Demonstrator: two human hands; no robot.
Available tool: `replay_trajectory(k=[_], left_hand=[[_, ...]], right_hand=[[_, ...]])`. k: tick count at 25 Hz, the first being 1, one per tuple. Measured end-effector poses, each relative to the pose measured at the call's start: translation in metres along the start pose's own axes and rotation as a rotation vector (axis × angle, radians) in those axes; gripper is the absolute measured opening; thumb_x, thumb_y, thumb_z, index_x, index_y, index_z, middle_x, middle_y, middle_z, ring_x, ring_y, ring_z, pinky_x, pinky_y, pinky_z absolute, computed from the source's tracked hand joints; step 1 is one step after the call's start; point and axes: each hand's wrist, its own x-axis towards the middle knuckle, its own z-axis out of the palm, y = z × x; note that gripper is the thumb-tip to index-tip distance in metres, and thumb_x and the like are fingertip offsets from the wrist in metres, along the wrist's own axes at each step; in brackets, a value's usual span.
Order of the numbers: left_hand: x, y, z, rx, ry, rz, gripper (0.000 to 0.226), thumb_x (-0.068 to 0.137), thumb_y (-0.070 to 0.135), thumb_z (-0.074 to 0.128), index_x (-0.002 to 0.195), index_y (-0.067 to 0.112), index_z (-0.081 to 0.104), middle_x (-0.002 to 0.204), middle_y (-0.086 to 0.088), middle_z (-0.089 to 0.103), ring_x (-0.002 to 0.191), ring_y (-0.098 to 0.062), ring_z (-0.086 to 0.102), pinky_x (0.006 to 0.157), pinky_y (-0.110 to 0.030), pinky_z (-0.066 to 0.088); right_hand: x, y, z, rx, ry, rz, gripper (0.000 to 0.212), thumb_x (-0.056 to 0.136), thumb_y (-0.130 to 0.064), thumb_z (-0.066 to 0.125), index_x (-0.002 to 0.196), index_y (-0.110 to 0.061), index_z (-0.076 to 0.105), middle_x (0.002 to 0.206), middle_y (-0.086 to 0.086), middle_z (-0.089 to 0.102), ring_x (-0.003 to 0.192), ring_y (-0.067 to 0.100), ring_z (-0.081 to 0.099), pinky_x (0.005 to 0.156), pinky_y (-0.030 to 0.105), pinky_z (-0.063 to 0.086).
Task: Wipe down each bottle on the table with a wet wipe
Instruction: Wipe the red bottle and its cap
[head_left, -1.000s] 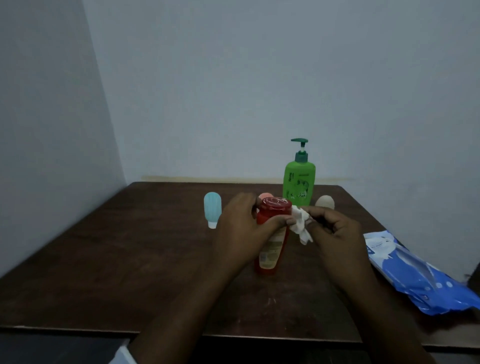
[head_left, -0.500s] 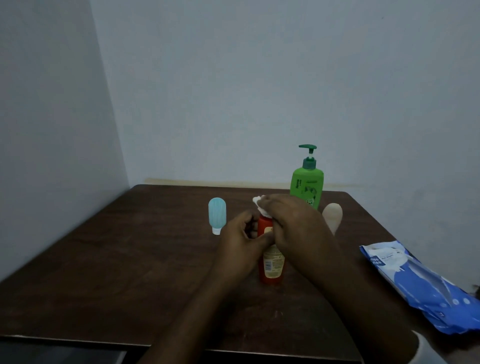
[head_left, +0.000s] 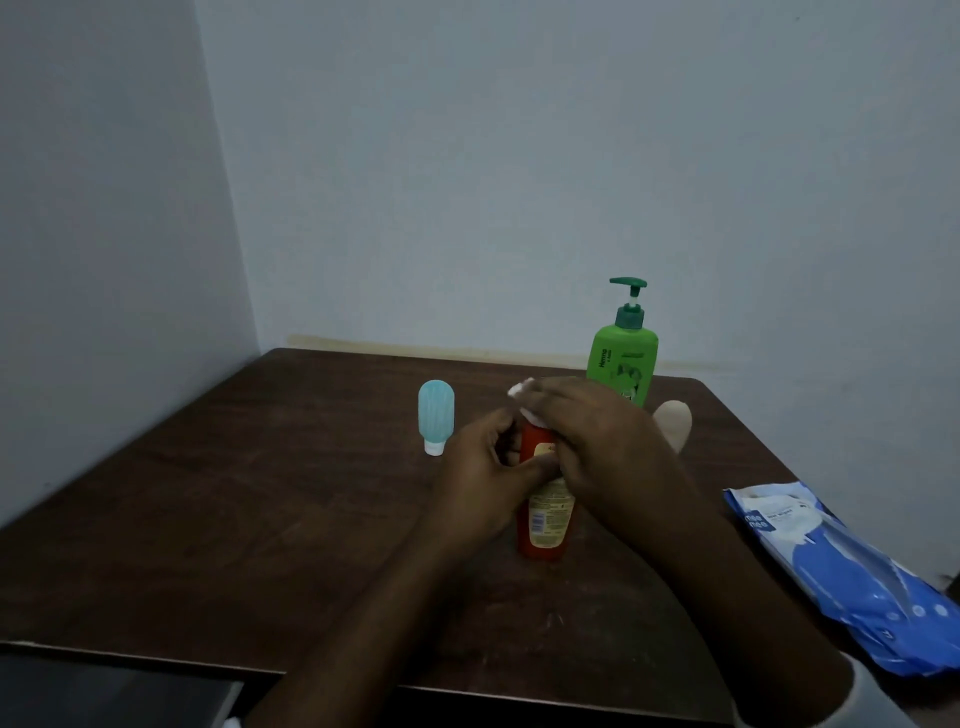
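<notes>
Red plastic is showing between my two hands in the head view. The red bottle (head_left: 543, 525) is standing upright on the dark wooden counter (head_left: 260, 493), about midway across and a little toward me. The left hand (head_left: 483, 473) is gripping its upper part from the left, with the fingers curling round the far side and the thumb lying across the front just above the label. The right hand (head_left: 608, 447) is lying over the bottle's top, its fingers curving down over the cap and holding the white wipe (head_left: 521, 392) against it. A crumpled bit of wipe is sticking out past the fingertips on the far left side. The cap itself is hiding under that hand.

Behind the hands, a teal bottle (head_left: 435, 415) is standing cap-down to the left, apart from the red one. A green pump bottle (head_left: 623, 358) is standing upright at the back right, close to the wall (head_left: 519, 182), with its lower part sitting behind the right hand. A beige bottle (head_left: 675, 423) is peeking out from behind the right wrist, just beside the pump bottle and nearer to me. I cannot tell whether those two are touching. A blue and white pack (head_left: 841, 561) is lying flat along the counter's right edge, well apart from the bottles and reaching toward the near right corner.
</notes>
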Motion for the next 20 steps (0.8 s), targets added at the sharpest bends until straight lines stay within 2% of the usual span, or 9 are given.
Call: replay_trajectory(k=[2, 6, 8, 12, 15, 18, 20], left_hand=[[-0.002, 0.001, 0.000, 0.017, -0.003, 0.006, 0.037, 0.089, 0.012, 0.078, 0.103, 0.043, 0.062, 0.099, 0.019, 0.071, 0.094, 0.017, 0.065, 0.072, -0.007, 0.053], [-0.001, -0.002, 0.000, -0.001, -0.027, -0.009, 0.030, 0.083, 0.022, 0.084, 0.104, 0.034, 0.067, 0.102, 0.012, 0.076, 0.096, 0.005, 0.071, 0.076, -0.017, 0.059], [-0.001, -0.003, -0.001, -0.006, -0.024, -0.006, 0.031, 0.081, 0.023, 0.086, 0.105, 0.033, 0.068, 0.102, 0.013, 0.077, 0.095, 0.003, 0.072, 0.075, -0.017, 0.059], [-0.005, -0.002, -0.001, 0.023, -0.039, 0.007, 0.032, 0.085, 0.015, 0.081, 0.107, 0.034, 0.067, 0.102, 0.013, 0.075, 0.097, 0.008, 0.069, 0.075, -0.014, 0.057], [-0.007, -0.004, -0.001, 0.041, -0.041, 0.009, 0.032, 0.086, 0.012, 0.080, 0.114, 0.026, 0.070, 0.105, 0.009, 0.076, 0.099, 0.003, 0.071, 0.078, -0.017, 0.058], [-0.008, -0.004, 0.000, 0.019, -0.058, -0.038, 0.032, 0.085, 0.018, 0.083, 0.113, 0.026, 0.070, 0.107, 0.010, 0.077, 0.099, 0.002, 0.072, 0.080, -0.019, 0.061], [-0.008, -0.005, 0.001, 0.017, -0.049, -0.048, 0.031, 0.084, 0.022, 0.084, 0.111, 0.029, 0.070, 0.105, 0.012, 0.077, 0.097, 0.003, 0.072, 0.080, -0.020, 0.061]], right_hand=[[0.003, -0.001, 0.004, -0.017, -0.030, -0.054, 0.050, 0.076, -0.002, 0.055, 0.125, -0.007, 0.065, 0.126, 0.009, 0.066, 0.119, 0.023, 0.059, 0.103, 0.035, 0.045], [-0.015, 0.014, -0.014, 0.043, 0.053, 0.073, 0.044, 0.084, 0.001, 0.067, 0.126, -0.014, 0.065, 0.127, 0.005, 0.066, 0.118, 0.016, 0.059, 0.102, 0.026, 0.043], [-0.021, 0.017, -0.019, 0.057, 0.115, 0.113, 0.037, 0.087, -0.003, 0.067, 0.123, -0.012, 0.067, 0.123, 0.005, 0.068, 0.115, 0.016, 0.061, 0.099, 0.030, 0.048], [-0.008, 0.000, -0.002, 0.031, 0.064, 0.009, 0.038, 0.086, -0.004, 0.058, 0.124, -0.009, 0.066, 0.125, 0.007, 0.066, 0.118, 0.018, 0.059, 0.103, 0.032, 0.046], [-0.003, -0.003, 0.006, -0.010, 0.024, -0.070, 0.044, 0.082, -0.001, 0.057, 0.124, -0.009, 0.066, 0.125, 0.006, 0.066, 0.119, 0.019, 0.058, 0.103, 0.033, 0.045], [-0.010, 0.005, -0.001, 0.075, 0.124, 0.021, 0.044, 0.085, 0.003, 0.064, 0.126, -0.010, 0.065, 0.127, 0.005, 0.066, 0.120, 0.014, 0.057, 0.106, 0.019, 0.038], [-0.020, 0.007, -0.003, 0.111, 0.232, 0.125, 0.040, 0.088, 0.001, 0.065, 0.125, -0.012, 0.066, 0.125, -0.001, 0.067, 0.118, 0.004, 0.057, 0.104, 0.010, 0.036]])
